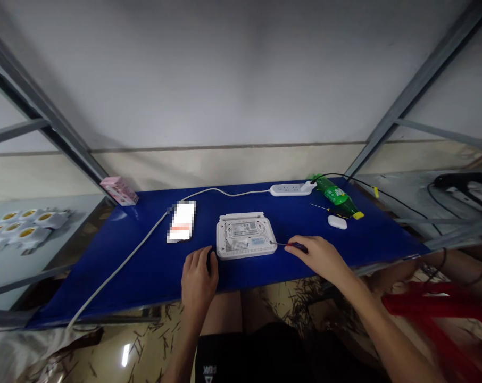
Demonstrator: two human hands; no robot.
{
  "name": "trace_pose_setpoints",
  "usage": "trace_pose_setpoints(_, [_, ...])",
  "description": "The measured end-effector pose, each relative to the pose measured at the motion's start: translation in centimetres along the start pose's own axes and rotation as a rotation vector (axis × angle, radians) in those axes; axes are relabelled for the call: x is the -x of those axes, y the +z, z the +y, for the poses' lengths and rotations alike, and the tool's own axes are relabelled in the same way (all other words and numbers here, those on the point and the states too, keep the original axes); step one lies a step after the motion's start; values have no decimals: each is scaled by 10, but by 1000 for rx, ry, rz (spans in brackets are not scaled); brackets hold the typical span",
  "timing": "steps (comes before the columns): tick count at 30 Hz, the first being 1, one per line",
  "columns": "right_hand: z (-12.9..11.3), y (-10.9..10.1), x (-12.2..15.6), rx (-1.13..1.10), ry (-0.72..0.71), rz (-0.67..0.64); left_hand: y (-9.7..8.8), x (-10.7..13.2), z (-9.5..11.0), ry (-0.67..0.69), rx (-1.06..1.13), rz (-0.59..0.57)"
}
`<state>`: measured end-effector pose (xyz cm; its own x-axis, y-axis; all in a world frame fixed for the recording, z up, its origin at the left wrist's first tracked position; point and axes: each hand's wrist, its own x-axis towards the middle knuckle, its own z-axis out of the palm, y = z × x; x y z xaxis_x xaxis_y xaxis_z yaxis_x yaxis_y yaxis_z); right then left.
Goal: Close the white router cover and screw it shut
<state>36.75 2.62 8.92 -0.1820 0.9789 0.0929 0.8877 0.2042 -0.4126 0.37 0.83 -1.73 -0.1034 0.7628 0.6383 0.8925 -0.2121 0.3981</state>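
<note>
A white router [247, 260] lies underside up on the blue table, its labels and vent holes facing me. My right hand [318, 256] is closed around the dark handle of a screwdriver [281, 244]. The thin shaft points left, and its tip is at the hole in the router's lower right corner. My left hand [200, 276] rests on the table just left of the router, fingers slightly bent and thumb apart from them. A dark patch shows between thumb and forefinger; whether it is a shadow or an object is unclear.
Left of the router lies a phone [182, 221] with a blurred-out screen. A power strip [291, 189], green bottle [337, 194], white earbud case [337, 222] and another thin tool [320, 207] lie right. A pink box [119, 190] stands far left. A white cable [145, 239] crosses the table.
</note>
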Motion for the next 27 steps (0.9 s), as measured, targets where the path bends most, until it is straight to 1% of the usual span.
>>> trace_pose_setpoints(3, [2,-7,-3,30,5,-48,0,0,0,13,2,3])
trace_pose_setpoints(7, [6,-10,-2,13,-20,-82,0,0,-2,24,9,4])
trace_pose_setpoints(14, [10,-5,3,-84,-70,-52,-1,-1,0,-7,18,-8])
trace_pose_setpoints(27, [17,-1,8,-93,-22,-79,-2,-1,2,-24,11,-21])
